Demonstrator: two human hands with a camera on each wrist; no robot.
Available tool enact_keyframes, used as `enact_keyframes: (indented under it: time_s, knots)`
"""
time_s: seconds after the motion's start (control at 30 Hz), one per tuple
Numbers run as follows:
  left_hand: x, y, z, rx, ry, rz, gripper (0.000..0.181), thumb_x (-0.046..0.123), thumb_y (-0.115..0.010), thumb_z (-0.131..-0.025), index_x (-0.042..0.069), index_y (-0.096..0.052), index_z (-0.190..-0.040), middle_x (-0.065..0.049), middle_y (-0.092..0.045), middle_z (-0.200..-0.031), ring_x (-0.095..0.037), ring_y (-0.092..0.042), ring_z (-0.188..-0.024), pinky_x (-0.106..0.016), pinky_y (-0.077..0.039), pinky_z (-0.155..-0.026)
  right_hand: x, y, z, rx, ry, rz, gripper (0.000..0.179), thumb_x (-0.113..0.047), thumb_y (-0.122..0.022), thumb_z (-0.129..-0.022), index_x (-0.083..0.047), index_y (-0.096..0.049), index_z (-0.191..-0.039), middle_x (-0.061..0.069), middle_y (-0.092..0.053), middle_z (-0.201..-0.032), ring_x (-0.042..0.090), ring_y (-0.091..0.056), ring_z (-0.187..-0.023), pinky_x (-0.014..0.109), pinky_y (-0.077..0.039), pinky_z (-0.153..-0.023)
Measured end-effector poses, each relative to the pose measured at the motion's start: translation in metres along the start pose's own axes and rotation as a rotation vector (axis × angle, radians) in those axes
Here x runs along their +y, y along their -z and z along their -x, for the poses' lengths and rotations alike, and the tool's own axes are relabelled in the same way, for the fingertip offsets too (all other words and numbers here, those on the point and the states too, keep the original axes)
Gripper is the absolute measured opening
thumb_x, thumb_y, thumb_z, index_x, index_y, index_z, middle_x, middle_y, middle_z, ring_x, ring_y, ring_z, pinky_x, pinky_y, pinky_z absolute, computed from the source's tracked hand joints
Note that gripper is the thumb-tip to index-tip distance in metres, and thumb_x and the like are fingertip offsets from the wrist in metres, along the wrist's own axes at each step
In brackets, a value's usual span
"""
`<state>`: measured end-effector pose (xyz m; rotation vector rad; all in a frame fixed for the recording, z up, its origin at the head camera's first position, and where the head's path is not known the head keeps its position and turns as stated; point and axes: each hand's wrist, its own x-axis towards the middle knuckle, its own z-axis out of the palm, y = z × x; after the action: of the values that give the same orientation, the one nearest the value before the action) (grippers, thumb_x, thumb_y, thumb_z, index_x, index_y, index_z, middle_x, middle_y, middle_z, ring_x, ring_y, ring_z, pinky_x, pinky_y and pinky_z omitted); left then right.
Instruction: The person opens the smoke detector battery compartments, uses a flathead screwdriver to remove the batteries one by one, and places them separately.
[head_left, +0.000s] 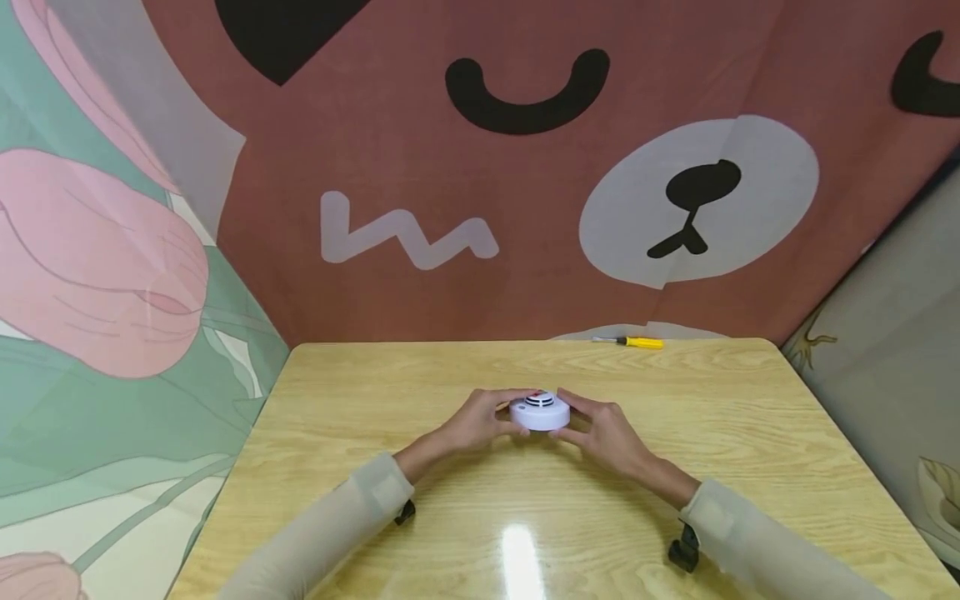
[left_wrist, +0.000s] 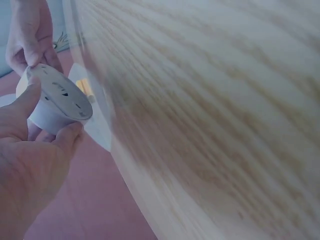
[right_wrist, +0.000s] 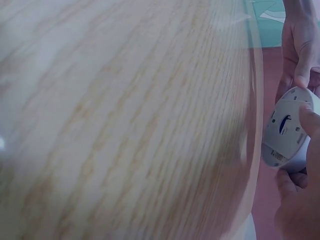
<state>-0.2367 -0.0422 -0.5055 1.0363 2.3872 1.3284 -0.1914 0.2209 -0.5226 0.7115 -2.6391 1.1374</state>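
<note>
A round white smoke detector [head_left: 540, 414] with a slotted dome on top is held between both hands above the table. On its left side my left hand [head_left: 477, 418] grips it, thumb at the lower edge and fingers over the top. My right hand [head_left: 609, 433] pinches the opposite side the same way. In the left wrist view the flat underside of the smoke detector [left_wrist: 62, 92] shows small slots, and the thumb presses its rim. The right wrist view shows the smoke detector [right_wrist: 287, 127] with a dark mark in the middle of its base.
A yellow-handled screwdriver [head_left: 641, 342] lies along the far edge of the wood-grain table [head_left: 390, 375]. Behind the table hangs a printed cloth [head_left: 405, 300] with a cartoon face. Dark wrist mounts [head_left: 684, 550] hang below the sleeves. Glare falls on the near tabletop.
</note>
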Motion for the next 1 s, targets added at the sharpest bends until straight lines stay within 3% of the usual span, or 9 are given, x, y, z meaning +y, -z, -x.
enact_keyframes:
  time_s: [0.23, 0.5, 0.67, 0.83, 1.0]
  knots:
    - [0.002, 0.001, 0.0, 0.0, 0.033, 0.076, 0.059, 0.017, -0.075, -0.099, 0.002, -0.055, -0.152, -0.013, -0.061, -0.151, -0.023, -0.061, -0.135, -0.025, -0.055, -0.103, 0.001, 0.004, -0.002, 0.03, -0.007, -0.106, 0.052, -0.008, -0.081, -0.094, 0.01, -0.063, -0.139, 0.026, -0.067, -0.135, 0.037, -0.071, -0.117, 0.034, -0.062, -0.09]
    - [0.0, 0.0, -0.001, 0.034, 0.057, 0.071, 0.042, 0.02, -0.067, -0.106, 0.008, -0.064, -0.146, -0.01, -0.072, -0.134, -0.017, -0.072, -0.115, -0.022, -0.06, -0.089, 0.002, 0.003, -0.002, 0.08, -0.007, -0.141, 0.043, -0.005, -0.077, -0.097, 0.008, -0.066, -0.136, 0.026, -0.071, -0.129, 0.035, -0.075, -0.109, 0.033, -0.064, -0.085]
    - [0.001, 0.0, -0.001, 0.048, 0.058, 0.11, 0.036, 0.018, -0.065, -0.107, 0.01, -0.067, -0.142, -0.01, -0.075, -0.127, -0.018, -0.075, -0.109, -0.028, -0.064, -0.084, -0.001, 0.002, -0.004, 0.112, -0.055, -0.173, 0.041, -0.008, -0.076, -0.098, 0.007, -0.068, -0.135, 0.025, -0.073, -0.124, 0.035, -0.075, -0.108, 0.032, -0.064, -0.085]
    - [0.004, -0.002, -0.001, 0.049, 0.089, 0.199, 0.04, 0.016, -0.062, -0.108, 0.013, -0.062, -0.148, -0.019, -0.074, -0.125, -0.025, -0.076, -0.107, -0.037, -0.066, -0.083, -0.004, 0.002, -0.008, 0.124, -0.131, -0.209, 0.04, -0.009, -0.076, -0.098, 0.005, -0.068, -0.136, 0.023, -0.075, -0.122, 0.034, -0.075, -0.11, 0.03, -0.063, -0.087]
    - [0.005, -0.004, -0.002, 0.057, 0.136, 0.28, 0.042, 0.012, -0.06, -0.109, 0.016, -0.06, -0.151, -0.023, -0.074, -0.123, -0.028, -0.077, -0.105, -0.042, -0.066, -0.084, -0.004, 0.002, -0.012, 0.15, -0.136, -0.213, 0.038, -0.006, -0.077, -0.097, 0.004, -0.071, -0.133, 0.023, -0.076, -0.12, 0.034, -0.075, -0.109, 0.028, -0.063, -0.088]
